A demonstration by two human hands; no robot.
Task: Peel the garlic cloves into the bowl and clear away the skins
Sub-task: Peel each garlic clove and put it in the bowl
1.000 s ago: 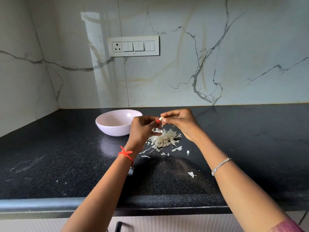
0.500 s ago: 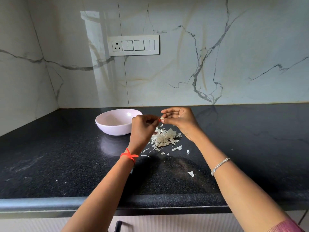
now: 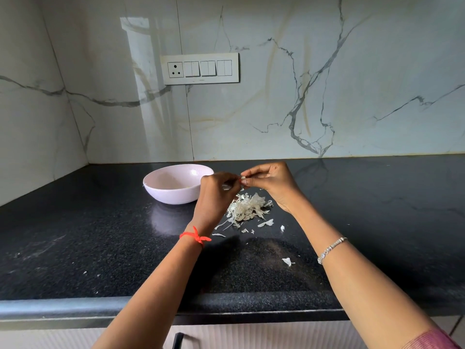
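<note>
Both hands meet above the black counter, just right of the pale pink bowl. My right hand pinches a small white garlic clove between thumb and fingertips. My left hand has its fingers curled at the clove's left end, pinching at it. Directly below the hands lies a heap of papery white garlic skins. Most of the clove is hidden by the fingers. The bowl's contents are hard to make out.
Loose skin scraps lie nearer the front, one flake by my right forearm and others beside the heap. The counter's rounded front edge runs below. A switch panel sits on the marble wall behind.
Both hands have risen slightly and stay joined on the clove. My left hand's fingers have shifted a little against it.
</note>
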